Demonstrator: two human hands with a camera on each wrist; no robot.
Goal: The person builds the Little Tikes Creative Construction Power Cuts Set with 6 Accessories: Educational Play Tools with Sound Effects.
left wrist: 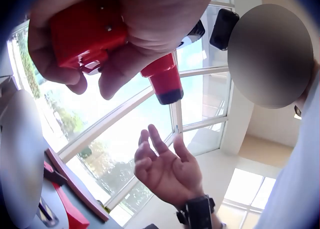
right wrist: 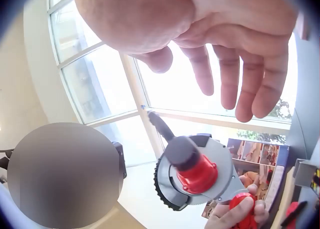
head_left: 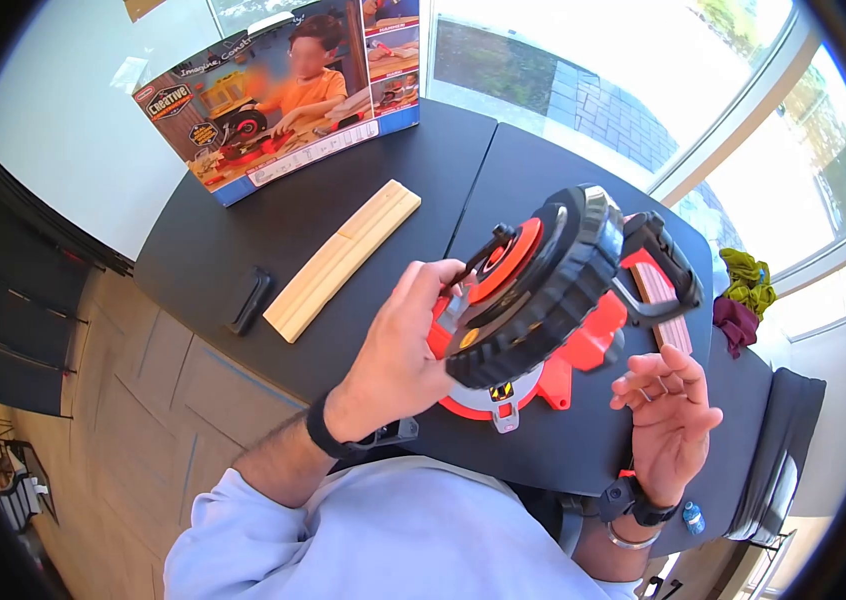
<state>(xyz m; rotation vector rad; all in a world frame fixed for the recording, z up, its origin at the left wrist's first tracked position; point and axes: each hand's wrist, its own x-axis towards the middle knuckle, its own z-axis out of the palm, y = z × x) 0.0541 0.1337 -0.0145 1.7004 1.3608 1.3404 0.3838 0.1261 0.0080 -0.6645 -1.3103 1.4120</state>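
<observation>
My left hand [head_left: 393,350] grips the red end of a toy miter saw's head [head_left: 563,290], raised over the table. The saw head has a black toothed guard, a red hub and a black handle [head_left: 681,270]. In the left wrist view, the fingers curl round a red block [left wrist: 90,31] at that end. My right hand [head_left: 671,430] is apart from the saw, palm up with fingers loosely bent, and holds nothing. Under the saw head, a red and grey base [head_left: 505,392] sits on the table, partly hidden by the saw head.
A pale wooden board [head_left: 343,262] lies on the black table [head_left: 213,240], beside a small black piece [head_left: 251,300]. A large toy box [head_left: 283,100] stands at the back left. A reddish board [head_left: 671,318] lies at the right, with crumpled cloths [head_left: 743,295] beyond.
</observation>
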